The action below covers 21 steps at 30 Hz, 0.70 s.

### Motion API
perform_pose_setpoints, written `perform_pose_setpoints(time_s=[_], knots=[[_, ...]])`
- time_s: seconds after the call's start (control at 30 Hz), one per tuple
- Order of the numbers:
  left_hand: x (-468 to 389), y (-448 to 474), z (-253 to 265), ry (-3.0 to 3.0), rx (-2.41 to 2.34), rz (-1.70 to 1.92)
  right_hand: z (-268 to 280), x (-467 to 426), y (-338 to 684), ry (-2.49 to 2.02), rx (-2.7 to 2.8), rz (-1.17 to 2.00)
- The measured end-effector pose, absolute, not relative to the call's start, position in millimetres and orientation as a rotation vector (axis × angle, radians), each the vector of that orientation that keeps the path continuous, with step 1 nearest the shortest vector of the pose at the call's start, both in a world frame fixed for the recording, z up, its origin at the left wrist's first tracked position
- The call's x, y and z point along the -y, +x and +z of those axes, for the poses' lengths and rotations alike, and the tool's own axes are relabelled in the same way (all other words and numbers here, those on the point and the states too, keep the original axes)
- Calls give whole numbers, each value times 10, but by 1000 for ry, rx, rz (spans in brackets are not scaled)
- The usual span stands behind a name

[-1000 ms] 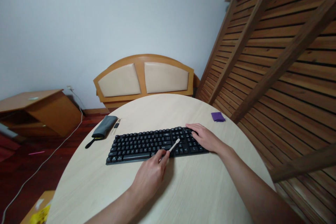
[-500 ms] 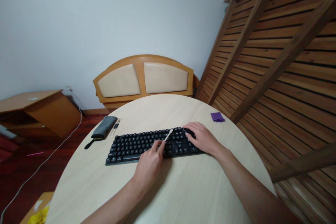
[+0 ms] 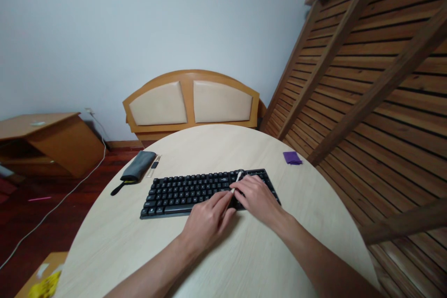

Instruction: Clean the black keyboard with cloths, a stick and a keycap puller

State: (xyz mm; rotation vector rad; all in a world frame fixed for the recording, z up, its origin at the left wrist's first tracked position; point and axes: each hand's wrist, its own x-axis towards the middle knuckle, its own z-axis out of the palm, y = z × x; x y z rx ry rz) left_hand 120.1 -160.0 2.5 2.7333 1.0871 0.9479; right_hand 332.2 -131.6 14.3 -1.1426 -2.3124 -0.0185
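Observation:
A black keyboard [image 3: 181,192] lies on the round pale table [image 3: 265,251]. My left hand [image 3: 206,216] rests over its lower edge, thumb and fingers around the handle of a thin white stick with a thicker head [image 3: 239,176], which may be a small brush or a swab. The stick points up and away over the keys. My right hand [image 3: 256,198] lies over the keyboard's right part, its fingertips bent against the stick just ahead of my left fingers. Both hands hide part of the handle and some keys.
A grey pouch [image 3: 139,165] with a black strap lies at the table's left, thin sticks with a black band [image 3: 154,165] beside it. A folded purple cloth [image 3: 292,158] is at the right. Beyond are a headboard [image 3: 190,77], a wooden desk [image 3: 66,144] and a slatted wooden frame [image 3: 349,93].
My right hand has moved left from the keyboard's right end to the stick. My left hand and the stick have shifted slightly right, and the stick stands steeper across the keys.

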Motion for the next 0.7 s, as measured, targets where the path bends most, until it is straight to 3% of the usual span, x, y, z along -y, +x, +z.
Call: perform_pose_setpoints(time_s=[0.33,0.7], knots=[[1351,1005,-74,2839,-1373,589,131,1193,3538,-1167,2147,48],[1253,999,-139,2851,-1441,538,165,1223,3512,-1167,2300,-127]])
